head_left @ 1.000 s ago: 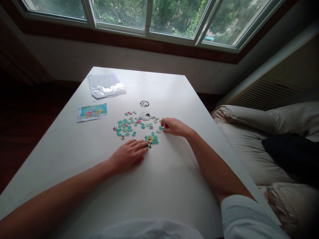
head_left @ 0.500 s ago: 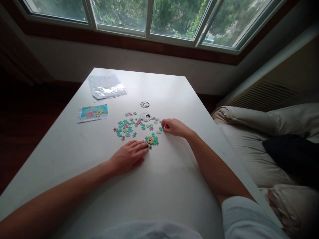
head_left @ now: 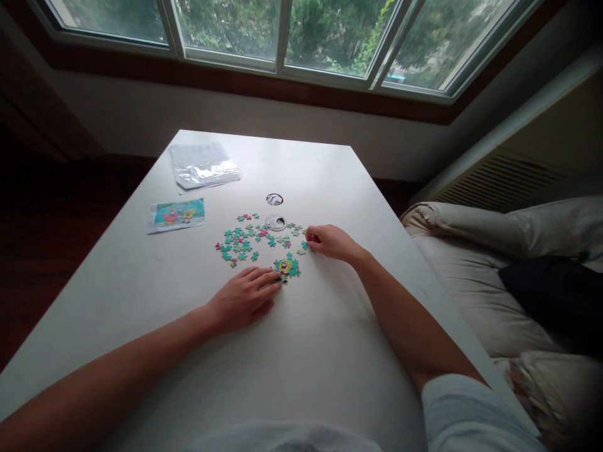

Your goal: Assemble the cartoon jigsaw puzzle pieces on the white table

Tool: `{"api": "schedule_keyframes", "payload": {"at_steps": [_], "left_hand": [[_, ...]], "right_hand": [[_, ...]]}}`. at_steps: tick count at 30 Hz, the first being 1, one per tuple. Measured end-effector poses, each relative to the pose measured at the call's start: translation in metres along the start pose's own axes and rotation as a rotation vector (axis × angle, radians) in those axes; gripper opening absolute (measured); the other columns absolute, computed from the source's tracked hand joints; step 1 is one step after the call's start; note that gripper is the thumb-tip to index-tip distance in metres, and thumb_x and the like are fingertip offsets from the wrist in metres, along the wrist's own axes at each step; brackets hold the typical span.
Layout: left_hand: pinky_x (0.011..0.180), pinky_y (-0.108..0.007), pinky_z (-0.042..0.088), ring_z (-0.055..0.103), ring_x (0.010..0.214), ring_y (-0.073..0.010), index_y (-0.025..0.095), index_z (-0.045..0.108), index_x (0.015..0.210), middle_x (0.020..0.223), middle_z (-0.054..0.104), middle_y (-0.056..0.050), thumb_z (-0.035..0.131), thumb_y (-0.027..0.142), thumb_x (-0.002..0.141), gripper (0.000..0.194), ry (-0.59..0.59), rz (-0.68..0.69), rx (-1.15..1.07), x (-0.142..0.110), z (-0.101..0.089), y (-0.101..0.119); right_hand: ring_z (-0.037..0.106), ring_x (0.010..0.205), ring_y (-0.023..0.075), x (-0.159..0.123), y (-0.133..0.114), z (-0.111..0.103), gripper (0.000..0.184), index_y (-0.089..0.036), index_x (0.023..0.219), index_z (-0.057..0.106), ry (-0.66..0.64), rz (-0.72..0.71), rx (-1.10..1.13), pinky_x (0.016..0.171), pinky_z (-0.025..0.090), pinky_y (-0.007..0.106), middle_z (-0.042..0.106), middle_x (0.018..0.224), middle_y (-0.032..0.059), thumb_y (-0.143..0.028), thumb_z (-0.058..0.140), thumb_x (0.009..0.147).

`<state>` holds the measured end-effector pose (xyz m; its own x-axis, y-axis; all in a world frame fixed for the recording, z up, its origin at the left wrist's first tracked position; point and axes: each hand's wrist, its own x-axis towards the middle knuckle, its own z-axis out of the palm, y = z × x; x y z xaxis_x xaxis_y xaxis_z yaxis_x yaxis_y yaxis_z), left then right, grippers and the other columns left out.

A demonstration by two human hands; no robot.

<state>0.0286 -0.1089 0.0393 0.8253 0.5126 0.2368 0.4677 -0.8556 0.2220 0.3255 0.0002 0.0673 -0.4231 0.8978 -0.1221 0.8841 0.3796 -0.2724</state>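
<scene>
Left fingers touch SpongeBob puzzle | packet print: unreadable

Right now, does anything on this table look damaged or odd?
Mismatched, hence odd: the near round fitting has a dark opening, the far round fitting shows mottled grey. Otherwise nothing stands out; the loose puzzle pieces are merely scattered.

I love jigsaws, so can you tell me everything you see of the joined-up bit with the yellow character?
The joined-up bit lies flat on the white table. It shows a yellow cartoon character on turquoise, with a small dark patch at the bottom. Its outline is uneven, with knobs sticking out, and it looks like thin printed card. The left hand has its fingertips at the lower-left edge, seemingly touching it and perhaps hiding a little. Finer details are too small to make out.
</scene>
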Motion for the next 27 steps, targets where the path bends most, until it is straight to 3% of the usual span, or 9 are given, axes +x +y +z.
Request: {"api": "schedule_keyframes", "payload": {"at_steps": [8,17,27], "left_hand": [[0.111,-0.046,0.045,0.054,0.129,-0.0265,0.021,0.060,0.129,0.142,0.059,-0.010,0.049,0.026,0.099,0.033,0.020,-0.009,0.004,0.007,0.004,0.004],[0.112,-0.045,0.043,0.053,0.133,-0.0261,0.020,0.060,0.126,0.143,0.058,-0.010,0.046,0.024,0.100,0.030,0.038,-0.004,0.025,0.005,0.006,0.005],[0.110,-0.046,0.045,0.053,0.132,-0.0287,0.017,0.061,0.125,0.142,0.059,-0.012,0.047,0.023,0.100,0.029,0.036,0.014,0.098,0.004,0.006,0.007]], "right_hand": [[0.057,0.086,0.0173,0.020,-0.027,0.014,0.012,-0.021,0.102,0.066,0.205,-0.213,0.153,0.078,0.039,0.026,0.067,0.095,0.0053,-0.025,0.058,0.094],[0.056,0.102,0.0224,0.083,-0.042,0.033,0.031,-0.025,0.127,0.066,0.264,-0.291,0.130,0.093,0.042,0.034,0.065,0.108,0.0084,-0.025,0.059,0.096],[0.054,0.100,0.0223,0.104,-0.050,0.037,0.017,-0.019,0.106,0.070,0.205,-0.301,0.054,0.092,0.041,0.032,0.061,0.105,0.0092,-0.024,0.064,0.091]]}}
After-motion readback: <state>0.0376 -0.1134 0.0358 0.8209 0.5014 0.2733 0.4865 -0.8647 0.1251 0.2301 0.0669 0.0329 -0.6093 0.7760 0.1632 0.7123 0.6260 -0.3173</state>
